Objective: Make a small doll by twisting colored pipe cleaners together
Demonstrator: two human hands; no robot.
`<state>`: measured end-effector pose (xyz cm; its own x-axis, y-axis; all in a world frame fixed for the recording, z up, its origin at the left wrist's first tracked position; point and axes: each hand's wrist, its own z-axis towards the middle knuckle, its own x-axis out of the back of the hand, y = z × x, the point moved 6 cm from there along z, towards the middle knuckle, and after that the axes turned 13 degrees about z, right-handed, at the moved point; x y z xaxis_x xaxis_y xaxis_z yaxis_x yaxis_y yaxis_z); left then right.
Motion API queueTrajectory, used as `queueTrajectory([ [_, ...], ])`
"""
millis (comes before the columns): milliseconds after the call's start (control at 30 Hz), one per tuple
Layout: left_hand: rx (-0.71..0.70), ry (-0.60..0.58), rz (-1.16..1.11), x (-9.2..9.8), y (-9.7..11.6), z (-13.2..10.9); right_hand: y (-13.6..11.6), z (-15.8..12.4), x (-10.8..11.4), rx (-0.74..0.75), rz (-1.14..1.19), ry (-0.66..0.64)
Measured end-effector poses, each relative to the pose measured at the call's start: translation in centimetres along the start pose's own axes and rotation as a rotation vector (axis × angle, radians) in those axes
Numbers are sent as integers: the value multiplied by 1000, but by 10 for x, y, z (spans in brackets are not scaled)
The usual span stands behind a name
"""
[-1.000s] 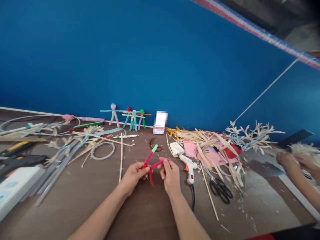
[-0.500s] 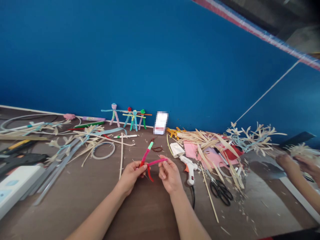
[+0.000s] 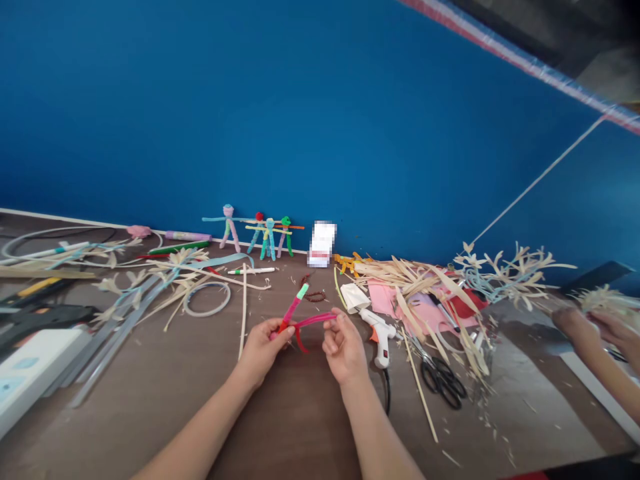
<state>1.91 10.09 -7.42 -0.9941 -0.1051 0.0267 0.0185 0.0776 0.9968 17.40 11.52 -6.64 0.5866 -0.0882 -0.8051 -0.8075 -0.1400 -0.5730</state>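
Note:
Between my hands is a pink and red pipe-cleaner piece [image 3: 291, 311] with a pale green tip pointing up and away. My left hand [image 3: 263, 345] pinches it at the red part, thumb on top. A pink strand [image 3: 317, 319] runs from there to my right hand [image 3: 345, 345], whose thumb and forefinger are closed on its end. One red end hangs curved below the joint. Beyond my hands, a brown beaded string [image 3: 315, 297] lies on the table. Several fuzzy pipe-cleaner figures [image 3: 270, 239] stand against the blue wall.
To the right are a white glue gun [image 3: 383, 339], black-handled scissors [image 3: 444, 381], pink sheets [image 3: 383, 299] and a pile of pale strips [image 3: 410, 277]. A clear ring [image 3: 207, 300] and a white power strip [image 3: 35, 363] lie left. Another person's hands [image 3: 580, 330] are at far right.
My right hand has shifted slightly right, drawing the pink strand along. The red hanging end sits a little higher. My left hand stays in nearly the same place.

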Motion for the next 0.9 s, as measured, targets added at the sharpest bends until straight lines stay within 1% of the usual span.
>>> queueTrajectory([
  [67,-24,28,31,2,-1,0,-1,0,1,24,24,18],
  [133,-54,42,64,3,-2,1,-1,0,0,17,22,3],
  [233,-76,20,89,3,-4,1,2,0,-1,-14,-3,-33],
  [367,-69,-25,107,0,-8,2,3,1,-1,-37,20,-50],
  [633,-99,-34,157,1,-11,4,5,0,0,-82,91,-45],
  [900,-106,-95,139,-3,-10,3,12,-1,1,-243,203,-75],
])
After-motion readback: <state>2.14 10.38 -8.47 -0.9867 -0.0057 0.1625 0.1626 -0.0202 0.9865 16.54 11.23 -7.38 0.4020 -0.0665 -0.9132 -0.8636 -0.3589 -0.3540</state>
